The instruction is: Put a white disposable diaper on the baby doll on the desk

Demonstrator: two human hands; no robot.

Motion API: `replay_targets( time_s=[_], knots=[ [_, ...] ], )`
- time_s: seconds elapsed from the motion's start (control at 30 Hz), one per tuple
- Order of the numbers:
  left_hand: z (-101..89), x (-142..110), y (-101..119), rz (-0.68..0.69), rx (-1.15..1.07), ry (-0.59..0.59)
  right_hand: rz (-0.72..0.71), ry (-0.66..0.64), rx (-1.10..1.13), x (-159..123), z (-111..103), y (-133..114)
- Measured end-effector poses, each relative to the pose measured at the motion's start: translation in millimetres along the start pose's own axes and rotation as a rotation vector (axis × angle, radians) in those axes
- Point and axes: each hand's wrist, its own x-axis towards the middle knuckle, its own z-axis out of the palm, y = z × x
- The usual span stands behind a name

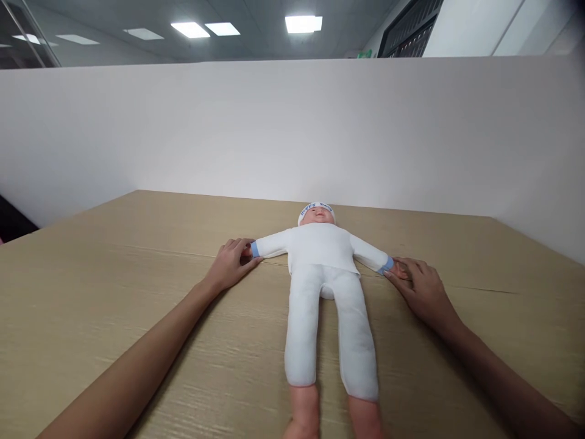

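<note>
A baby doll [321,247] lies on its back on the tan table, arms spread wide and feet toward me. It wears a white top, white trousers [304,323] and a white cap [316,206] with blue lettering. Blue cuffs end both sleeves. My left hand [233,262] is closed around the doll's hand and cuff on the left, thumb along the sleeve's lower edge. On the other side, my right hand [423,286] holds the doll's other hand at the cuff between thumb and fingers. The doll's feet run partly out of view at the bottom.
The tan tabletop [159,256] has seams or creases running across it. Behind it stands a plain white wall [228,128], which also continues along the right side. A dark object [13,221] shows past the table's left edge. Ceiling lights [303,24] are above.
</note>
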Motion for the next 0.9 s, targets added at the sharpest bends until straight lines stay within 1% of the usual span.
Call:
replay_targets(
  time_s=[0.17,0.37,0.53,0.7,0.9],
  knots=[
    [-2.1,-4.0,2.3,-0.022,0.008,0.029,0.046,0.047,0.061,-3.2,-0.9,-6.2],
    [-9.7,-10.9,2.5,-0.156,-0.024,0.081,0.129,0.115,0.07,-8.0,-5.5,-2.0],
    [-9.8,-7.3,-0.4,-0.207,-0.017,0.082,0.188,0.138,0.057,-4.4,-7.6,3.4],
    [-6.8,-4.8,-7.9,-0.281,-0.018,0.084,0.193,0.136,0.076,-3.7,-9.4,4.0],
    [-1.8,-2.0,-15.6,-0.405,-0.024,0.04,0.196,0.13,0.085,-4.1,-6.9,2.4]
  ],
)
